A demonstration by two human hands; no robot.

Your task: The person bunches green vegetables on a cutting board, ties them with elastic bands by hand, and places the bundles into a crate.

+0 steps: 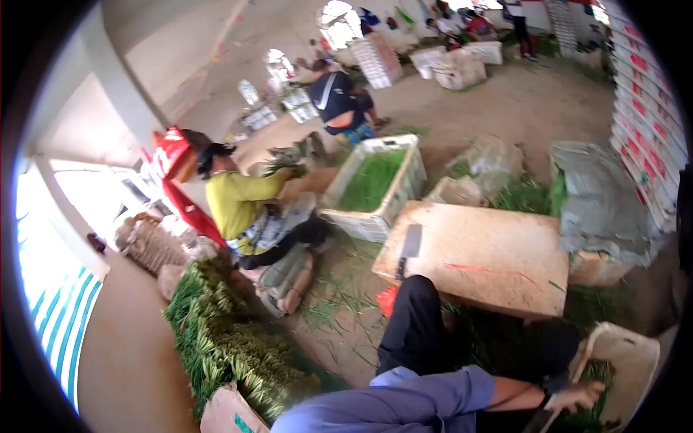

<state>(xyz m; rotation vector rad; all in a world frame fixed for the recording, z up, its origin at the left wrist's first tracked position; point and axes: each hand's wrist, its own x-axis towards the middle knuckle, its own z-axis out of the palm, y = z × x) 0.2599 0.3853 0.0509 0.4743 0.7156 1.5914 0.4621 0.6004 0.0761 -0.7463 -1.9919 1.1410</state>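
My left hand (pixel 577 397) reaches across to the lower right, a dark band at its wrist. It is over a white foam crate (pixel 626 361) with loose green stalks (pixel 596 374) in it. Its fingers look stretched out and slightly apart, and I see nothing held in them. My right hand is out of view. Beyond my knee, a pale board (pixel 476 242) carries a cleaver (pixel 411 244) with a dark handle and a thin red strip (pixel 487 270).
A person in a yellow-green top (pixel 242 198) sits at the left. A white crate of cut greens (pixel 333 216) stands beyond. Bundled green stalks (pixel 245 353) are heaped at lower left. A grey sheet (pixel 606 198) covers a stack at right, near tall stacked white boxes (pixel 642 108).
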